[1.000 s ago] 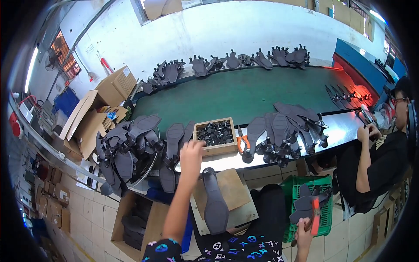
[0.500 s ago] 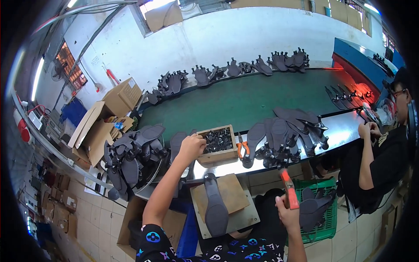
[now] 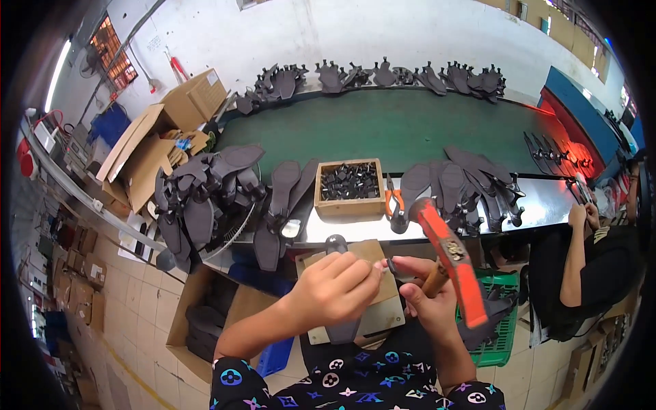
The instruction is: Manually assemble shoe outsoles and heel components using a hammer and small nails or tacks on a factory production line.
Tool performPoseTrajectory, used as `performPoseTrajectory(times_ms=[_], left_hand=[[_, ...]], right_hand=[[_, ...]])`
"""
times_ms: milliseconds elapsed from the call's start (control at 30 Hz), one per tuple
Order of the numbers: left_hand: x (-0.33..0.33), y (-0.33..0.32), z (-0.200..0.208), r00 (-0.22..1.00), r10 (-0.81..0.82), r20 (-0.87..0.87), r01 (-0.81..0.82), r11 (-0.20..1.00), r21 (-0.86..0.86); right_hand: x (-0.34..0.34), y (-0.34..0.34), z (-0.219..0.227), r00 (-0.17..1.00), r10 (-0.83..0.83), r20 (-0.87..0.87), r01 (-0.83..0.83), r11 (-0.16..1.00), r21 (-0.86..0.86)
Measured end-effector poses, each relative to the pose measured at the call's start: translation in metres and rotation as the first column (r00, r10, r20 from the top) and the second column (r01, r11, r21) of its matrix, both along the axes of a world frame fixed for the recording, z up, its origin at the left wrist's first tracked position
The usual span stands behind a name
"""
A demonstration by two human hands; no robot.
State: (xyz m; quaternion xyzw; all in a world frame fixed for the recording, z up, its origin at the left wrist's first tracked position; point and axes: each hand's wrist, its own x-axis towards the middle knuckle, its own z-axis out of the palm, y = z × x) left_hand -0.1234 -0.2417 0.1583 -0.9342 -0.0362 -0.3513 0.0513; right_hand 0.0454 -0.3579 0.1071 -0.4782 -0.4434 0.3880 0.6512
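My left hand [image 3: 335,290] is closed in a pinch over the work board, its fingertips meeting those of my right hand. Between them shows a small dark piece [image 3: 392,264], partly hidden by the fingers. My right hand [image 3: 432,301] grips a hammer [image 3: 452,263] with an orange-red head and wooden handle, the head raised toward the right. Under my left hand a dark grey shoe sole [image 3: 343,332] with a heel lies on the board [image 3: 388,313], mostly covered. Just beyond stands a wooden box [image 3: 352,207] of small black pieces, with orange-handled pliers [image 3: 394,200] beside it.
More heeled soles lie on the bench [image 3: 335,231] and along the far edge of the green belt [image 3: 383,130]. Soles pile up at left [image 3: 201,198]. A green basket [image 3: 504,352] stands at right, near a co-worker [image 3: 577,273]. Cardboard boxes [image 3: 191,96] stand far left.
My left hand has come back from the wooden box to above the sole. My right hand has brought the hammer inward, and the two hands now meet. The view has shifted slightly.
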Motion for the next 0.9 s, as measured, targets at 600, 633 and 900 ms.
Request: performPoseTrajectory(times_ms=[600, 633, 900], left_hand=[[-0.025, -0.043, -0.042, 0.973, 0.070, 0.222, 0.162, 0.483, -0.860], [-0.024, -0.033, -0.054, 0.983, 0.134, 0.128, 0.047, 0.488, -0.871], [-0.024, 0.080, -0.172, 0.881, 0.468, 0.071, -0.197, 0.499, -0.844]], right_hand=[[-0.008, -0.004, 0.000, 0.968, 0.129, 0.216, -0.115, 0.991, -0.075], [-0.007, 0.001, -0.010, 0.967, 0.115, 0.227, -0.108, 0.993, -0.045], [-0.006, 0.082, -0.044, 0.929, 0.113, 0.352, -0.110, 0.994, -0.028]])
